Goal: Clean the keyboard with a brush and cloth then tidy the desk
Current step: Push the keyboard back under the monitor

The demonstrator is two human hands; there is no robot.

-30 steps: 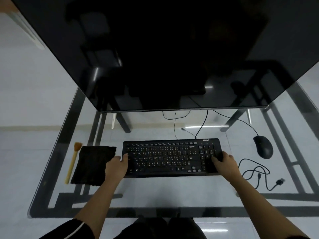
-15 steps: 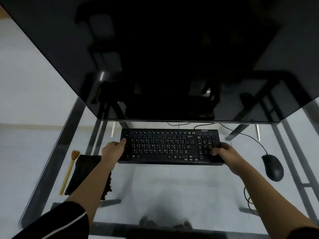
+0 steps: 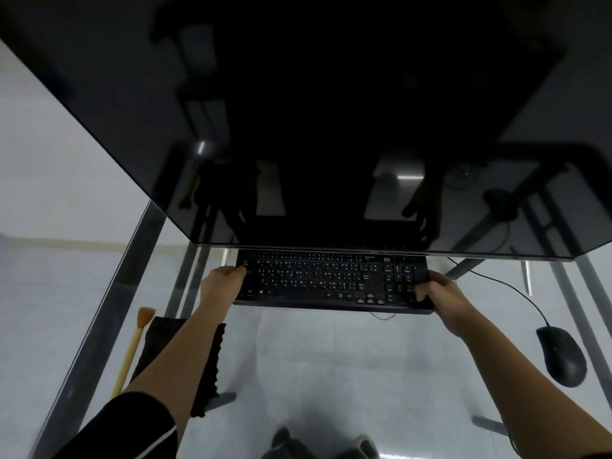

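A black keyboard [image 3: 331, 281] lies on the glass desk [image 3: 331, 359], its far edge tucked just under the bottom of a large dark monitor [image 3: 314, 127]. My left hand [image 3: 222, 284] grips its left end and my right hand [image 3: 438, 298] grips its right end. Left of my left forearm lies a wooden-handled brush [image 3: 132, 349] with orange bristles pointing away from me. A black cloth [image 3: 205, 362] sits beside the brush, partly hidden under my forearm.
A black mouse [image 3: 561, 356] rests at the right, its cable running back under the monitor. Through the glass I see the desk's metal frame [image 3: 99, 326] and shoes on the pale floor [image 3: 331, 445].
Both hands have pushed the keyboard away from me, until its far edge sits under the monitor. My view has shifted forward; the loose cable at the right is out of sight.
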